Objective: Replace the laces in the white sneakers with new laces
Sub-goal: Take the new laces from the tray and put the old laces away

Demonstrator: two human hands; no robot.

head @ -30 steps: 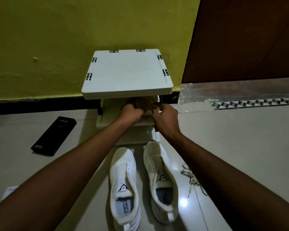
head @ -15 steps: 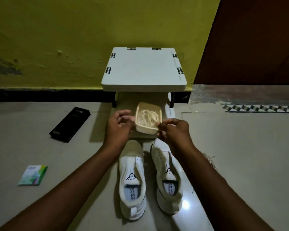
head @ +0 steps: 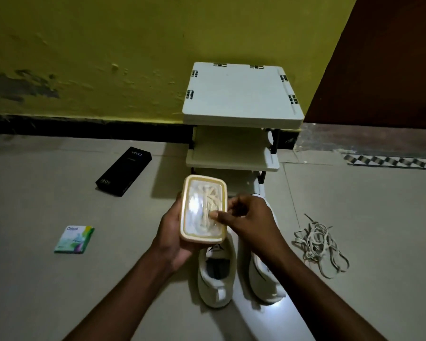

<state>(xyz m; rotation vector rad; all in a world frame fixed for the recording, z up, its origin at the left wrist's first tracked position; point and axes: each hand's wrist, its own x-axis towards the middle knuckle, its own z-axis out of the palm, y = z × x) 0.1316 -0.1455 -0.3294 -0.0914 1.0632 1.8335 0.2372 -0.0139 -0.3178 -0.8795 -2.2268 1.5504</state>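
1 rounded plastic box (head: 201, 238) of pale laces (head: 210, 195): left hand (head: 175, 232) grips it, right hand (head: 249, 220) pinches its glossy lid (head: 194, 207)

A shelf rack (head: 241, 94) stands on the floor (head: 59, 291) against the wall (head: 108, 45). Before it, two sneakers (head: 217, 279) lie side by side. Above them the left hand (head: 175, 232) holds a container (head: 199, 238) with laces (head: 210, 200) inside; the right hand (head: 251, 220) pinches its right edge. Right of the sneakers lie loose laces (head: 317, 244); a long box (head: 123, 171) and, nearer, a small packet (head: 74, 239) lie left.
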